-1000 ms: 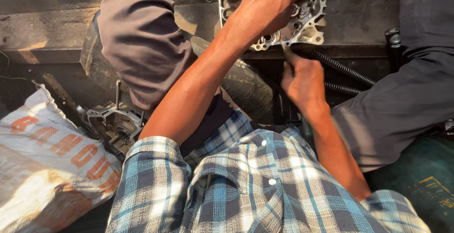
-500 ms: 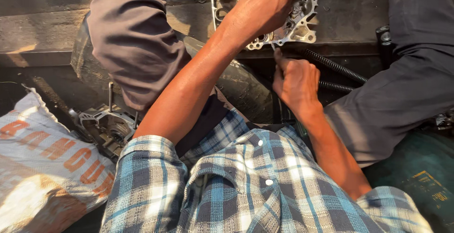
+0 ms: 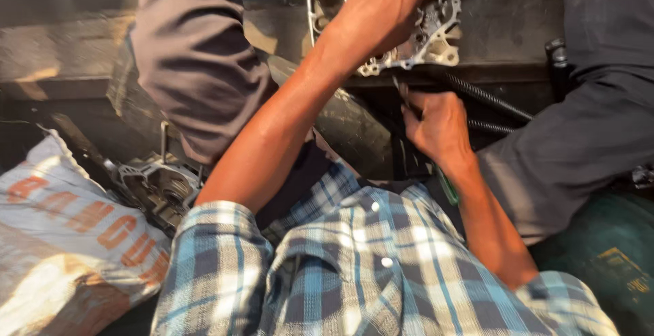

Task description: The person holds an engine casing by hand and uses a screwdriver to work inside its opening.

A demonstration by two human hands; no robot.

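Hands both at a metal engine casing (image 3: 436, 43) lying at the far edge of the dark bench (image 3: 504, 16). Left hand (image 3: 385, 12) fingers curled tight over the casing's top. Right hand (image 3: 439, 128) just below its near rim, fist pressed together around a thin tool (image 3: 403, 94). Black ribbed hose (image 3: 487, 97) beside that hand. White printed sack (image 3: 61, 240) at lower left.

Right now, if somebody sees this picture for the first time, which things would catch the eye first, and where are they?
First, the left hand pressing on a pale metal engine casing at the top centre. Just below, the right hand grips a thin tool beside black ribbed hoses. A white sack with orange print lies at the lower left, next to another metal engine part.
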